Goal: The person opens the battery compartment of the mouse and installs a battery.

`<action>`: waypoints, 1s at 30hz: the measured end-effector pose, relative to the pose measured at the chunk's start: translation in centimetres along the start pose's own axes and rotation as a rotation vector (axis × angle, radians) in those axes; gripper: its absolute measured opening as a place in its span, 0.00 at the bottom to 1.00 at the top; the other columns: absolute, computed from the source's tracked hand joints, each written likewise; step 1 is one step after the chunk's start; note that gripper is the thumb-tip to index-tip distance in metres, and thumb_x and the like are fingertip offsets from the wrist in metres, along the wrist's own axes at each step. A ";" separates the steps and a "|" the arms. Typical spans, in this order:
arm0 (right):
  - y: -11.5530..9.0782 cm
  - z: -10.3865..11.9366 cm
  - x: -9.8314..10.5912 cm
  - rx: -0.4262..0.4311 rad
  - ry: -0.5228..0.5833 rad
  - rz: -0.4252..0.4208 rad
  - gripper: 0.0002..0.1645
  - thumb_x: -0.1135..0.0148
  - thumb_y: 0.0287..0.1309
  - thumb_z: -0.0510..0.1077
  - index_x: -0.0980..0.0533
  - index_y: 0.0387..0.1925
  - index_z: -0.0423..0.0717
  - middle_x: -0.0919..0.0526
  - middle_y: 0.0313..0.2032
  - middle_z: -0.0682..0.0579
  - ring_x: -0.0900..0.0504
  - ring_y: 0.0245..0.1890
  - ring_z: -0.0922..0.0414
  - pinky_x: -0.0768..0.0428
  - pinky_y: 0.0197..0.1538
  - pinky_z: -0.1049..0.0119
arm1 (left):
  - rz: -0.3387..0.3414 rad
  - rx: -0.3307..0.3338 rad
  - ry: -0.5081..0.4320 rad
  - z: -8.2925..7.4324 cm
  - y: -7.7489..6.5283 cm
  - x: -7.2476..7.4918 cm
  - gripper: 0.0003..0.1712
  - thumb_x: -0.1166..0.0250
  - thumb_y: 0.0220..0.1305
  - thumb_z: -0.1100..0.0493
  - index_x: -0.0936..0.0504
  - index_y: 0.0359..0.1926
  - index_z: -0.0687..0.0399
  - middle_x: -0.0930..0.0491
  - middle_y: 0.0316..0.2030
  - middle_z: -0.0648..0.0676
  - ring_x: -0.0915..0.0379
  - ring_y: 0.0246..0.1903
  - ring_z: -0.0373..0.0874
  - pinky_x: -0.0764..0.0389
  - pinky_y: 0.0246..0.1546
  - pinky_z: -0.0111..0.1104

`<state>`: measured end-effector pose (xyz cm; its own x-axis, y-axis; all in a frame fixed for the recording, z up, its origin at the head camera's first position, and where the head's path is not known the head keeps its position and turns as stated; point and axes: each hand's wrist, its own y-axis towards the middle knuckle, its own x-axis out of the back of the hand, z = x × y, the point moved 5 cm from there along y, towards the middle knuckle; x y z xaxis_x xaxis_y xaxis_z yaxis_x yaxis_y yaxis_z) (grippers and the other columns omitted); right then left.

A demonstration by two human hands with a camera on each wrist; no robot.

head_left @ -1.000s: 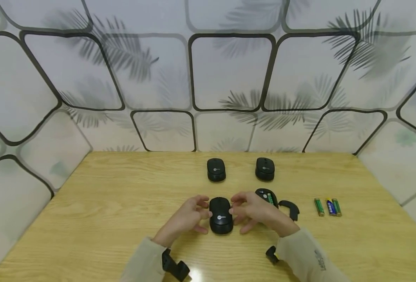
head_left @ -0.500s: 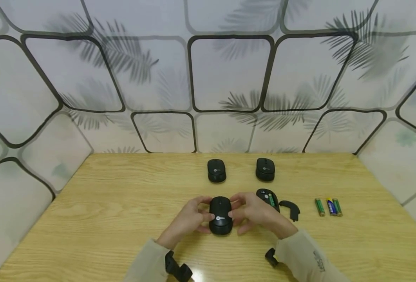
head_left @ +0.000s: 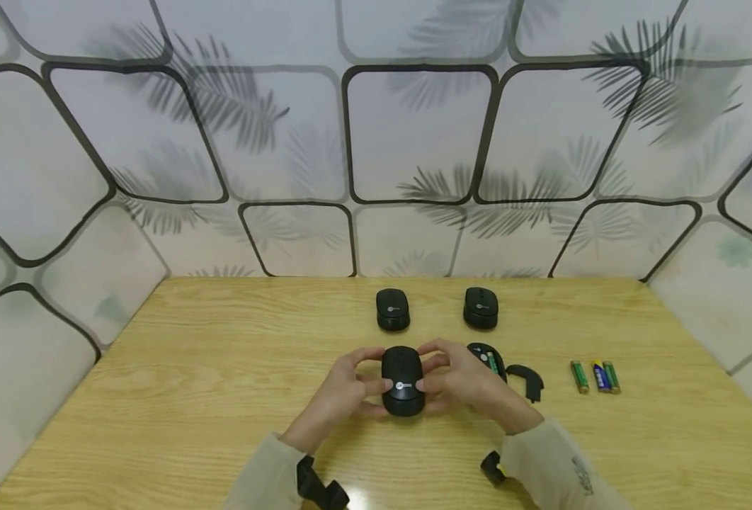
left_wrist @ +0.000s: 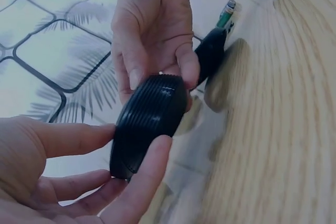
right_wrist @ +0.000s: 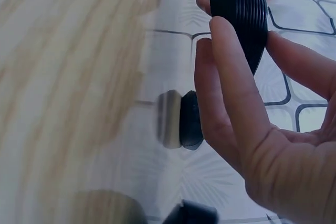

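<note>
Moved: the gripped mouse (head_left: 403,370) has risen, now held above the tabletop (head_left: 223,368)
Left hand (head_left: 344,384): pinches its left edge, thumb on top
Right hand (head_left: 462,375): pinches its right edge likewise
Behind: two black mice (head_left: 393,310)
Rightward: open mouse (head_left: 476,350), cover (head_left: 532,382), three loose batteries (head_left: 601,376)

Between the fingers (left_wrist: 79,139) we see a mouse (head_left: 403,372) of plastic, smooth on top, with a ribbed side which shines a little. Below the fingers, the table (head_left: 223,368) appears as smooth wood, lightly glossy. Nearer than the fingers, the sleeves (head_left: 264,473) look like matt cloth.
</note>
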<state>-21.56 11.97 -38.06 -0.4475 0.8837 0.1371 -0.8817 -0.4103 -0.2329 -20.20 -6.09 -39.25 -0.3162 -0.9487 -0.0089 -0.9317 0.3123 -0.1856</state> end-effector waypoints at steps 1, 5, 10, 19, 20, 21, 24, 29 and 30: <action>-0.1 0.2 0.1 0.015 0.003 0.003 0.36 0.35 0.59 0.28 0.39 0.66 0.26 0.25 0.51 0.32 0.15 0.39 0.47 0.10 0.39 0.51 | 0.000 -0.010 -0.011 -0.1 0.0 0.0 0.36 0.36 0.64 0.75 0.37 0.71 0.72 0.29 0.61 0.70 0.17 0.45 0.57 0.10 0.35 0.43; -0.3 0.8 0.3 0.053 0.020 0.003 0.38 0.35 0.60 0.28 0.40 0.68 0.26 0.26 0.52 0.31 0.15 0.40 0.46 0.10 0.40 0.50 | -0.007 -0.044 -0.054 -0.5 -0.3 0.0 0.35 0.37 0.65 0.75 0.36 0.71 0.71 0.32 0.64 0.71 0.18 0.49 0.60 0.10 0.38 0.46; -0.4 1.6 0.3 0.090 0.051 0.017 0.38 0.35 0.61 0.29 0.41 0.68 0.26 0.27 0.53 0.30 0.14 0.40 0.47 0.10 0.41 0.50 | -0.031 -0.069 -0.058 -1.2 -0.6 0.4 0.34 0.35 0.65 0.71 0.34 0.71 0.66 0.27 0.59 0.71 0.18 0.48 0.57 0.10 0.39 0.47; -1.1 2.3 0.7 0.151 0.089 0.025 0.38 0.36 0.61 0.28 0.42 0.68 0.25 0.26 0.51 0.31 0.15 0.40 0.47 0.11 0.41 0.48 | -0.034 -0.130 -0.059 -2.0 -0.7 0.1 0.34 0.33 0.64 0.71 0.31 0.70 0.66 0.28 0.57 0.73 0.19 0.47 0.55 0.11 0.40 0.48; -1.1 2.4 0.7 0.153 0.092 0.025 0.38 0.36 0.61 0.28 0.42 0.68 0.25 0.26 0.51 0.31 0.15 0.40 0.47 0.11 0.41 0.48 | -0.036 -0.132 -0.056 -2.0 -0.7 0.0 0.34 0.33 0.64 0.71 0.31 0.70 0.66 0.28 0.58 0.73 0.19 0.47 0.55 0.11 0.40 0.48; -1.2 2.4 0.7 0.154 0.094 0.025 0.38 0.36 0.61 0.28 0.42 0.68 0.25 0.26 0.51 0.31 0.15 0.40 0.47 0.11 0.41 0.47 | -0.036 -0.132 -0.056 -2.0 -0.7 0.0 0.34 0.33 0.64 0.71 0.31 0.70 0.66 0.29 0.58 0.73 0.19 0.48 0.55 0.11 0.40 0.47; -1.2 2.3 0.8 0.154 0.093 0.023 0.38 0.35 0.60 0.28 0.42 0.68 0.25 0.26 0.50 0.31 0.15 0.40 0.47 0.11 0.41 0.47 | -0.037 -0.133 -0.057 -2.1 -0.7 -0.1 0.34 0.34 0.64 0.71 0.31 0.70 0.65 0.30 0.60 0.73 0.20 0.49 0.55 0.10 0.40 0.46; -1.1 2.3 0.8 0.157 0.086 0.033 0.38 0.35 0.61 0.29 0.42 0.68 0.25 0.27 0.51 0.31 0.14 0.40 0.46 0.11 0.41 0.47 | -0.039 -0.143 -0.053 -2.2 -0.8 -0.1 0.34 0.34 0.64 0.71 0.31 0.70 0.66 0.31 0.61 0.72 0.20 0.49 0.55 0.10 0.40 0.46; -1.1 2.3 0.8 0.157 0.086 0.035 0.38 0.35 0.61 0.28 0.42 0.68 0.25 0.27 0.51 0.31 0.14 0.40 0.46 0.11 0.41 0.47 | -0.041 -0.144 -0.049 -2.2 -0.8 -0.1 0.34 0.34 0.64 0.71 0.31 0.70 0.66 0.31 0.61 0.72 0.20 0.48 0.55 0.10 0.39 0.46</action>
<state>-21.33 12.63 -35.47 -0.4698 0.8815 0.0468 -0.8814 -0.4653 -0.0820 -19.79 -6.20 -36.96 -0.2714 -0.9610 -0.0531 -0.9608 0.2738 -0.0443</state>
